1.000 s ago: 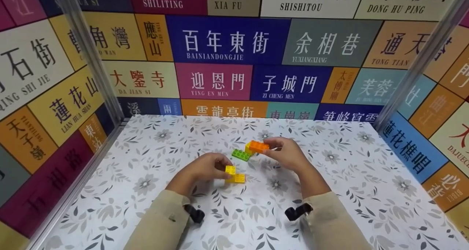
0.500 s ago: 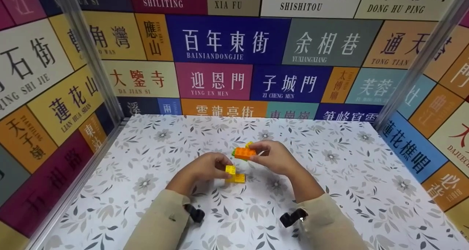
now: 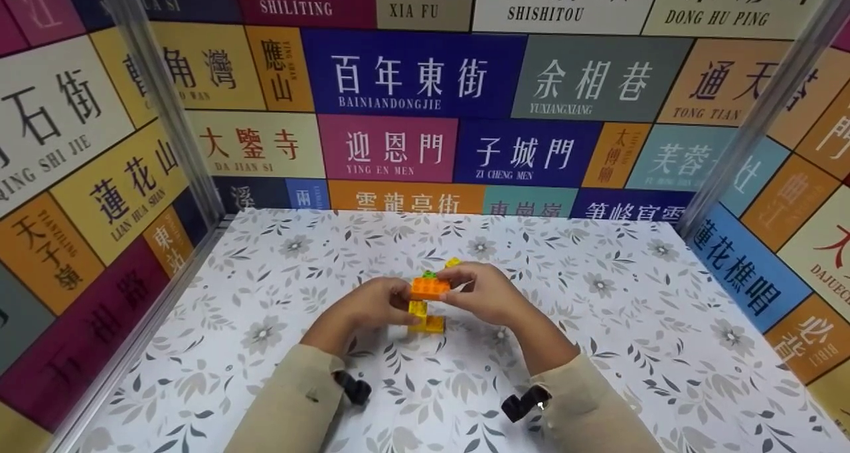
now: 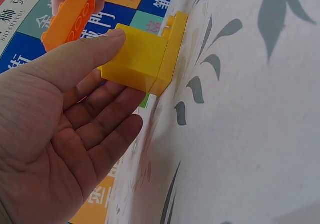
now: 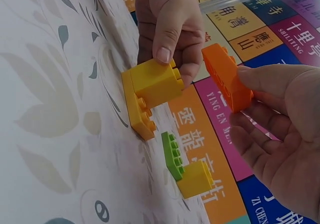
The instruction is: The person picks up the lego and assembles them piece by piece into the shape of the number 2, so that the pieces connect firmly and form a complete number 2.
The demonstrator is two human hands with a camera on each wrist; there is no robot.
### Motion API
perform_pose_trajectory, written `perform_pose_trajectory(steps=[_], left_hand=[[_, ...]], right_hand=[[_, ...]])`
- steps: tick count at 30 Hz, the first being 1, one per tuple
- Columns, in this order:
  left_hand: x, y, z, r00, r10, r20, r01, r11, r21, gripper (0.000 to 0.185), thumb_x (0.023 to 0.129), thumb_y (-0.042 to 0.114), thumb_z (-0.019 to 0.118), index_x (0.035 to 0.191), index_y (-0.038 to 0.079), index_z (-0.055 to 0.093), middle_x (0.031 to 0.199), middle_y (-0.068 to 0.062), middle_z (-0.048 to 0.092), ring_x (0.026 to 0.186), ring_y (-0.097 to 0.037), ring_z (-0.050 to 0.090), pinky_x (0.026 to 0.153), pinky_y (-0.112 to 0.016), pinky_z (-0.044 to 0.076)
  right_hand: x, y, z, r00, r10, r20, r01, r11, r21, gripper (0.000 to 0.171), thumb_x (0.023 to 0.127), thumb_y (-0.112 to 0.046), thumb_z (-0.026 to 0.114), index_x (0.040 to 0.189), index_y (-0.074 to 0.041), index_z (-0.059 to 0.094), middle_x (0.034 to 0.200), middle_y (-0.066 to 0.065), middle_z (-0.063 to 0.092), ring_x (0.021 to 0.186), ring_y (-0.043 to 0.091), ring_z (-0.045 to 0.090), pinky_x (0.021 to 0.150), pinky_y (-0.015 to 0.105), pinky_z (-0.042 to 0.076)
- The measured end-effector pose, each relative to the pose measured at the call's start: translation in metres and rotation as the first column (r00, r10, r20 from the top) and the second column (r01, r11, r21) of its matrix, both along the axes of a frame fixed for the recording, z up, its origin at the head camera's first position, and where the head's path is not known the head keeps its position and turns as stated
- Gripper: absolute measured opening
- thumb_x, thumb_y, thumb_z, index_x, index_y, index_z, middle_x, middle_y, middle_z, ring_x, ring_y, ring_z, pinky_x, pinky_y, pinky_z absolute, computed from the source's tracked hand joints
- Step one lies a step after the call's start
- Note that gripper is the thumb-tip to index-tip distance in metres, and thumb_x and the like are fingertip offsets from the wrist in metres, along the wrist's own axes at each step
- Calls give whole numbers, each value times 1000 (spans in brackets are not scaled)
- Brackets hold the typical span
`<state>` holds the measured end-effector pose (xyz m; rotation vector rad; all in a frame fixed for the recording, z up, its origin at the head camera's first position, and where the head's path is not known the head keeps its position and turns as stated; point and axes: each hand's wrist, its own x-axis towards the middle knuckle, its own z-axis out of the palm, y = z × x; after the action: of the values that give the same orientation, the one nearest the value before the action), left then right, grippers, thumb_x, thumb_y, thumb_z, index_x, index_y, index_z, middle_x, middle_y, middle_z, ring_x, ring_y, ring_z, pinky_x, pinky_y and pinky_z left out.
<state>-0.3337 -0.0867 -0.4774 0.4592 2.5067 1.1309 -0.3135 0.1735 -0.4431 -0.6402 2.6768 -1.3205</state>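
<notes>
The right hand (image 3: 488,293) has carried the orange brick (image 3: 428,288) leftward from beside the green brick (image 5: 172,154), and now pinches it directly above the yellow stack (image 3: 422,315), apparently not yet touching. The left hand (image 3: 372,305) grips that stack, steadying it on the floral table (image 3: 631,320), so the joining looks close.

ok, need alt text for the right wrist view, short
A right hand holds an orange brick in the air just beside a stack of two yellow bricks, which the left hand steadies on a floral tabletop. Past the stack lies a green brick joined to a small yellow brick.
</notes>
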Motion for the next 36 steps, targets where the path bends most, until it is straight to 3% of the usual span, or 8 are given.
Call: perform_pose_trajectory(steps=[9,23,36], left_hand=[[0,0,-1,1000,-17,-2,17,1000,24,34,86,26,92,116,24,77,108,7,77,102,-17,69,107,-45,55],[2,0,0,999,-17,-28,18,1000,11,26,85,28,93,105,24,75,105,6,75,100,-17,67,104,-43,54],[-1,-2,-1,998,-33,-44,34,999,3,26,87,30,91,108,26,76,107,6,75,101,-17,67,105,-43,55]], right_hand=[[1,-4,-3,1000,19,20,-18,1000,-3,38,96,-18,80,133,-14,75,122,5,78,110,22,72,98,40,59],[0,-5,-13,997,43,56,-46,997,56,38,94,-18,81,131,-13,76,119,0,77,106,17,70,100,43,58],[-2,-6,-14,996,62,62,-67,995,78,31,92,-16,82,123,-18,80,112,3,77,99,16,68,90,36,58]])
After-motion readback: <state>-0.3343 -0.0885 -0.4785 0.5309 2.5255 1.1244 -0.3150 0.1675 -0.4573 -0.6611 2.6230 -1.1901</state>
